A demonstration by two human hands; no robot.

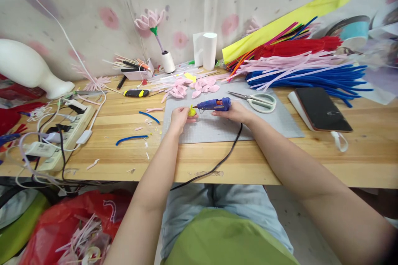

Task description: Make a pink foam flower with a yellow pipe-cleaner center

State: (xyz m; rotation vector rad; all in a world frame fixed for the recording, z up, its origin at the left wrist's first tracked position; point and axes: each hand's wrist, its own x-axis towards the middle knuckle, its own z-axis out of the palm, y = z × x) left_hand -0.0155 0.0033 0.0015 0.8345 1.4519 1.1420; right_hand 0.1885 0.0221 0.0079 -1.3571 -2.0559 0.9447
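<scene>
My left hand (179,117) is closed around a small yellow piece (192,111), holding it over the grey cutting mat (267,126). My right hand (235,112) grips a blue glue gun (214,104) lying sideways, its nozzle pointing left and touching the yellow piece. The gun's black cord (224,159) runs off the table's front edge towards my lap. Pink petal shapes (199,85) lie at the mat's far edge.
White-handled scissors (259,101) lie right of the gun. A black phone (321,108) rests further right, with bundles of pipe cleaners (311,70) behind. A power strip (62,132), a utility knife (136,93) and blue pipe-cleaner bits (132,138) lie left.
</scene>
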